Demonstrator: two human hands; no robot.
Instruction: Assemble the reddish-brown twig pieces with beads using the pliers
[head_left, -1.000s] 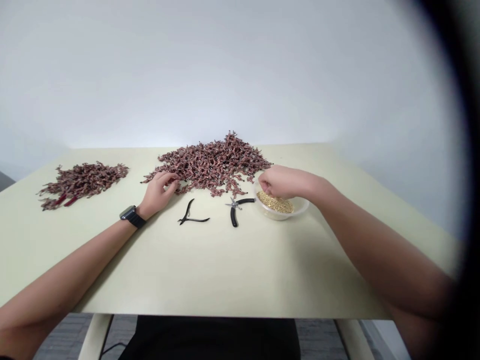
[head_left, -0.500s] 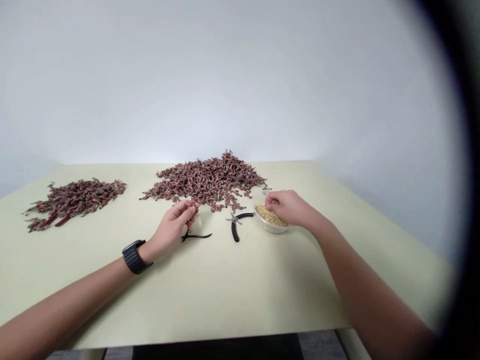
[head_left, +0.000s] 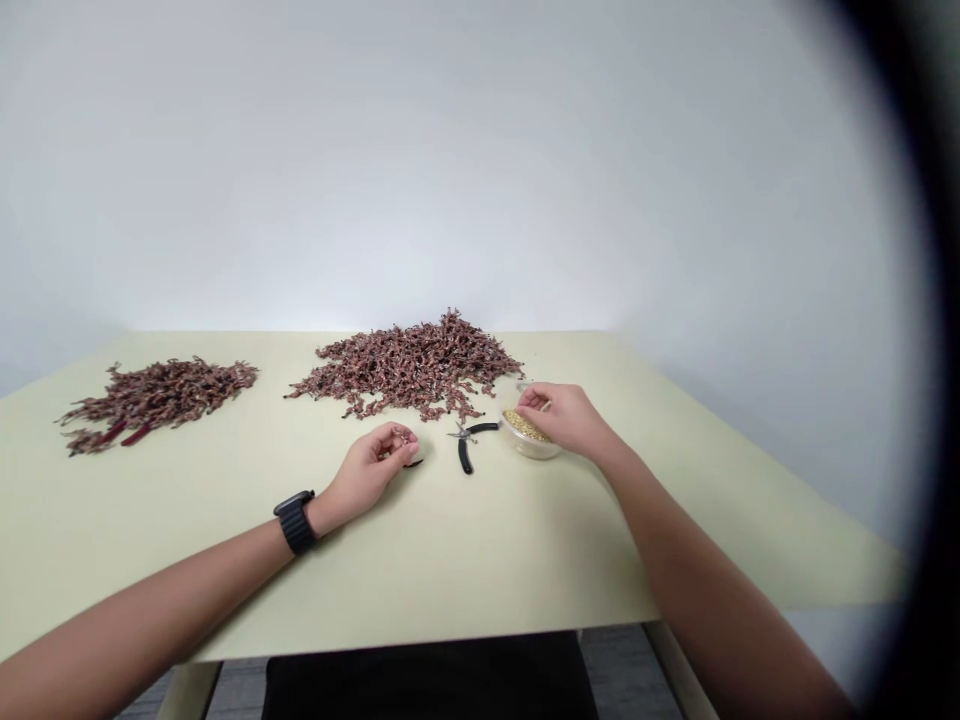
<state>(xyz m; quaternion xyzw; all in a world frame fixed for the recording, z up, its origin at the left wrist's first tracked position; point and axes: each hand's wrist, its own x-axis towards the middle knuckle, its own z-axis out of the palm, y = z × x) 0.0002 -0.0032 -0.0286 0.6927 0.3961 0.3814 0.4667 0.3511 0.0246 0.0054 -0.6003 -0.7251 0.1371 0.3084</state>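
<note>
A pale green table (head_left: pixel 450 580) carries a large heap of reddish-brown twisted sprigs (head_left: pixel 409 365), with a smaller heap (head_left: pixel 157 400) to its left. Nearer the person, the right hand (head_left: pixel 562 418) curls over a clear bowl of golden grains (head_left: pixel 529 437), its grip unclear. The left hand (head_left: pixel 367 475) lies nearer the large heap, fingertips pinched together on a tiny piece (head_left: pixel 403 438) — too small to identify.

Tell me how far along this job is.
Done, it seems: the smaller heap of reddish-brown pieces at the table's left. In hand: the left hand pinches a tiny piece just above black pliers, and the right hand reaches into a clear bowl of small golden pieces. Left: the much larger central heap, so most looks unfinished.
</note>
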